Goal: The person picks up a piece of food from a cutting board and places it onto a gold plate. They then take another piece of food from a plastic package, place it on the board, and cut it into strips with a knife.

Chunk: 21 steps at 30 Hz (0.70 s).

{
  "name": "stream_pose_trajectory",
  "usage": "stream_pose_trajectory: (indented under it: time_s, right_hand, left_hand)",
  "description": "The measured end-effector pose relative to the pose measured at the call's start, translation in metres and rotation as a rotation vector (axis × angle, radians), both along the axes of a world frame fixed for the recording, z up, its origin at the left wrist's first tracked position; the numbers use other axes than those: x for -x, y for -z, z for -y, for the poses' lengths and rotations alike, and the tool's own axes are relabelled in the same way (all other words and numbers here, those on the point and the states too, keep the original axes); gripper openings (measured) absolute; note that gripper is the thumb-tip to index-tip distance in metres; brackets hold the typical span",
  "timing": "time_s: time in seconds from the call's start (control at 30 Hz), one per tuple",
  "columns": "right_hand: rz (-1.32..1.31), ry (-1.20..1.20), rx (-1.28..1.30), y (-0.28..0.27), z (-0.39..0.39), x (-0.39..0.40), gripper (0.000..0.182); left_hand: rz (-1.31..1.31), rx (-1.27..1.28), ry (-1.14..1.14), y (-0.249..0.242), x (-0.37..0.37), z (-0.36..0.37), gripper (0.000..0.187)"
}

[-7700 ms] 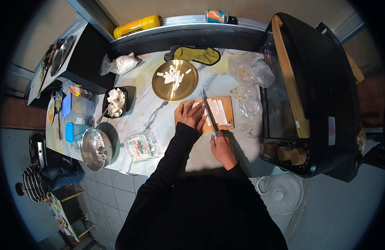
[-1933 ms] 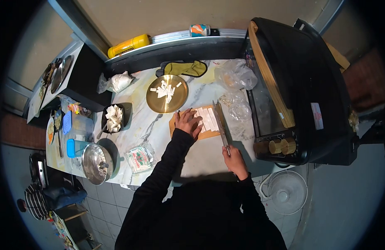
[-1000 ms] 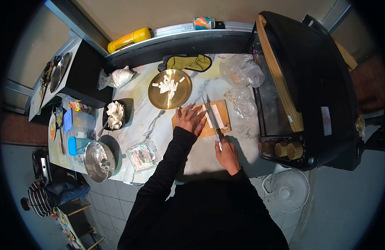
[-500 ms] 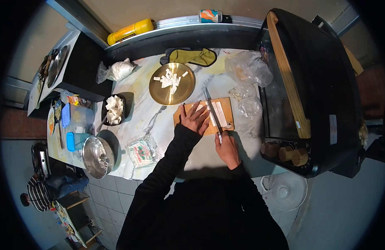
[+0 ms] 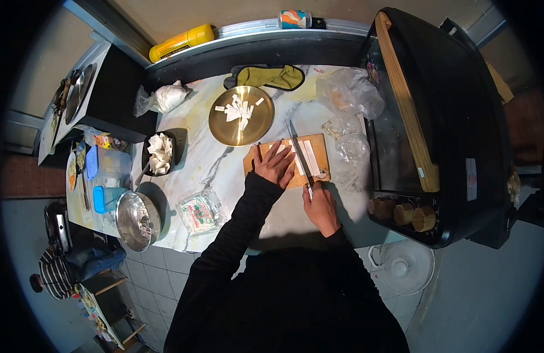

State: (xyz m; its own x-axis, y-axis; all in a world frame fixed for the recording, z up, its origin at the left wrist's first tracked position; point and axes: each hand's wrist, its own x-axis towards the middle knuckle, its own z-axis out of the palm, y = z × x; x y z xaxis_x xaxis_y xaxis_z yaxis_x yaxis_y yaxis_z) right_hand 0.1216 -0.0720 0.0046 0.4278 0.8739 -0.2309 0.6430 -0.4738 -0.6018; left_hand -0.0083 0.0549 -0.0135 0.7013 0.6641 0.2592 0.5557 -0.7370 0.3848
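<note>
A wooden cutting board [image 5: 320, 154] lies in front of me with thin white strips [image 5: 310, 157] of sheet, perhaps dough or wrapper, laid lengthwise on it. My right hand [image 5: 321, 209] is closed round the handle of a kitchen knife [image 5: 299, 147], whose blade points away from me along the strips. Just left of the blade, my left hand [image 5: 274, 166] rests on the strips and board, fingers stretched and spread; it hides part of the strips. Beyond the board stands a round brass-coloured plate [image 5: 225, 132] with a heap of short white cut pieces [image 5: 241, 112].
A black toaster oven [image 5: 454, 129] fills the right side, with plastic bags [image 5: 351, 94] beside it. On the left are a black bowl [image 5: 176, 154] of white folded pieces, a steel bowl [image 5: 122, 220] and blue-lidded containers [image 5: 93, 163]. A printed plastic packet [image 5: 200, 215] lies near the front edge.
The whole view has shifted very slightly. My hands, the knife and the strips keep nearly the same places relative to the board.
</note>
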Motion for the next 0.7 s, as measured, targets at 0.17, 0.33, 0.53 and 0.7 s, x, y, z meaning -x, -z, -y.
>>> stream_pose_trajectory:
  time_s: [0.17,0.33,0.53,0.7]
  right_hand:
    - [0.02,-0.012,0.013,-0.001,0.002,-0.002,0.032]
    - [0.024,0.015,-0.091,0.007,0.007,-0.002,0.029]
    - [0.002,0.006,-0.052,0.005,0.006,-0.005,0.029]
    - [-0.007,-0.017,-0.015,0.006,0.007,-0.005,0.03]
  left_hand:
    - [0.01,-0.024,-0.011,0.0,0.0,0.0,0.037]
    - [0.031,-0.007,-0.017,0.0,-0.001,0.0,0.036]
    - [0.042,-0.004,-0.022,0.001,-0.001,0.0,0.036]
    - [0.044,0.006,-0.025,0.002,-0.001,-0.001,0.036]
